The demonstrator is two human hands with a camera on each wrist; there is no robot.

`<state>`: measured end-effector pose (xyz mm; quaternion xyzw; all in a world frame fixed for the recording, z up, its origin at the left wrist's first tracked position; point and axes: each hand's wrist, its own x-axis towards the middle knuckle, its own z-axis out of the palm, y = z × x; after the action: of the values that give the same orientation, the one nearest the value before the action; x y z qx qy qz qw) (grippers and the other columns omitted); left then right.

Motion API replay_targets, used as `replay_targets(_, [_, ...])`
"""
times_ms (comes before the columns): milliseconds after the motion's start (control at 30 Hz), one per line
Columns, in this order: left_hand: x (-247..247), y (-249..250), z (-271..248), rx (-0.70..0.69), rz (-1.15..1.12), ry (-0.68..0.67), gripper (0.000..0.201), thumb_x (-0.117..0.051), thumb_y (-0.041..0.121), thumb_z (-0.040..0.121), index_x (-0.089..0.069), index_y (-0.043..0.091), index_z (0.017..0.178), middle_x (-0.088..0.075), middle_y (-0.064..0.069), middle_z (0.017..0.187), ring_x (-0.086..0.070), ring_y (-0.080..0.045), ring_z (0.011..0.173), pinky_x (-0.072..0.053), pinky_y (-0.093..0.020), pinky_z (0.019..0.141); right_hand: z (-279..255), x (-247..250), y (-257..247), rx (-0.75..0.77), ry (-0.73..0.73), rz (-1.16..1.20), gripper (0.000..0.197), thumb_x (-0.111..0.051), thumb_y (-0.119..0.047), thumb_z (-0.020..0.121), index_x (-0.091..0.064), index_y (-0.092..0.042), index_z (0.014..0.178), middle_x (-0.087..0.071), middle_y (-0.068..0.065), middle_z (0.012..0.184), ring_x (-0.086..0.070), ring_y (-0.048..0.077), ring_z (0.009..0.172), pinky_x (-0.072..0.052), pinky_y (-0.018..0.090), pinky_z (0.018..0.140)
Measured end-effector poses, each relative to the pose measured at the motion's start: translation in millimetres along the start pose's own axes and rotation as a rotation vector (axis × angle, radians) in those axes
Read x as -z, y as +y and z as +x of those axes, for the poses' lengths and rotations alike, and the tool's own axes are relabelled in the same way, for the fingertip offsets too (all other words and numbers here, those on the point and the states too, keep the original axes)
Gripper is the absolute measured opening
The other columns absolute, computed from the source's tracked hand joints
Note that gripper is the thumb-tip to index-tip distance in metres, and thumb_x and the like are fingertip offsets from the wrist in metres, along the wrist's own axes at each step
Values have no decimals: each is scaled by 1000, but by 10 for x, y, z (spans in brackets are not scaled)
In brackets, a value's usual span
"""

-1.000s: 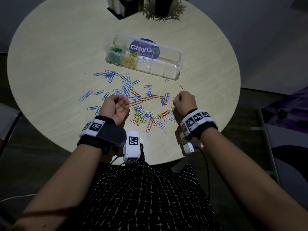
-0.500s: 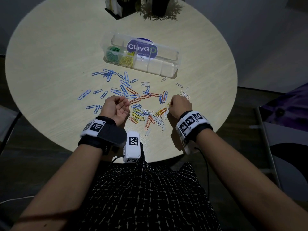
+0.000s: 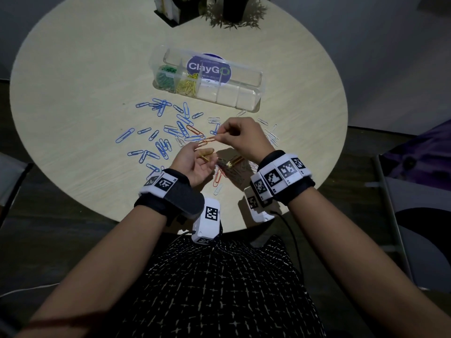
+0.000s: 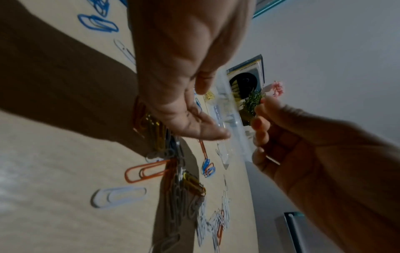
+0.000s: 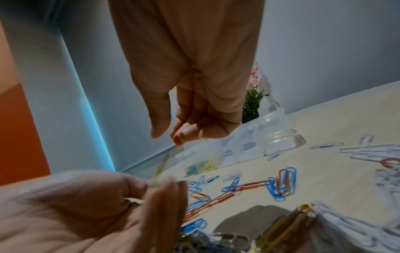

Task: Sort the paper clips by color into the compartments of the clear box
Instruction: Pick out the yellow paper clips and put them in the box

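Note:
The clear box (image 3: pixel 253 76) lies at the table's middle, with green clips (image 3: pixel 166 78) in its left compartment and yellow clips (image 3: pixel 188 85) in the one beside it. Its other compartments look empty. My left hand (image 3: pixel 195 162) is palm up and cupped, and a few yellow clips (image 3: pixel 206 153) lie on it. Just above it, my right hand (image 3: pixel 241 137) pinches a blurred yellow clip (image 5: pixel 161 164) between thumb and fingertips. Loose blue clips (image 3: pixel 161 142), orange clips (image 3: pixel 195 130), white clips (image 3: pixel 271 137) and a yellow heap (image 3: pixel 234 162) lie around both hands.
A black holder (image 3: pixel 170 8) and a small potted plant (image 3: pixel 234 11) stand at the table's far edge. The round table's near edge (image 3: pixel 170 225) runs just behind my wrists. A chair (image 3: pixel 402 191) stands to the right.
My right hand has lifted off the pile at the right and moved left, over the left palm, with a clip pinched. The left hand has shifted slightly right, still palm up.

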<state>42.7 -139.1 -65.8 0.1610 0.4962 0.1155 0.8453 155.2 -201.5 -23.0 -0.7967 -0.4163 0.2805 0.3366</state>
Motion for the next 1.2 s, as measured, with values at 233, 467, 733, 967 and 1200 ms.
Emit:
replay_targets(233, [107, 76, 17, 47, 52, -80, 57, -30, 27, 100, -36, 19, 44, -23, 7, 30, -21, -7, 20, -12, -9, 28, -27, -28, 479, 26, -189, -478, 18, -60, -5, 84, -70, -3, 99, -66, 14, 108, -59, 26, 101, -44, 28, 90])
replay_targets(467, [169, 85, -5, 13, 44, -50, 43, -29, 27, 100, -28, 20, 58, -24, 6, 28, -21, -6, 20, -13, -9, 26, -24, -115, 583, 111, -198, -666, 24, -47, -11, 92, -62, -1, 107, -56, 17, 114, -56, 34, 104, -44, 36, 89])
replay_targets(733, [251, 127, -1, -11, -3, -14, 41, -31, 27, 99, -29, 20, 59, -24, 5, 29, -21, -7, 21, -13, -10, 28, 93, 25, 619, -47, 201, -315, 16, -55, -7, 83, -69, 0, 86, -66, 17, 90, -60, 29, 87, -43, 28, 74])
replay_targets(967, [289, 124, 4, -22, -13, 9, 40, -30, 25, 99, -29, 19, 59, -25, 6, 29, -22, -7, 21, -14, -9, 29, 93, 112, 550, -388, 264, 590, 28, -56, 5, 82, -54, -9, 58, -53, 7, 61, -51, 14, 47, -42, 20, 50])
replay_targets(1200, [327, 137, 7, -61, -7, 69, 37, -31, 22, 99, -39, 16, 63, -38, 6, 32, -35, -8, 24, -23, -7, 34, 11, -38, 353, -438, 172, 834, 24, -41, 11, 83, -46, -8, 71, -52, 15, 61, -43, 17, 39, -39, 17, 38])
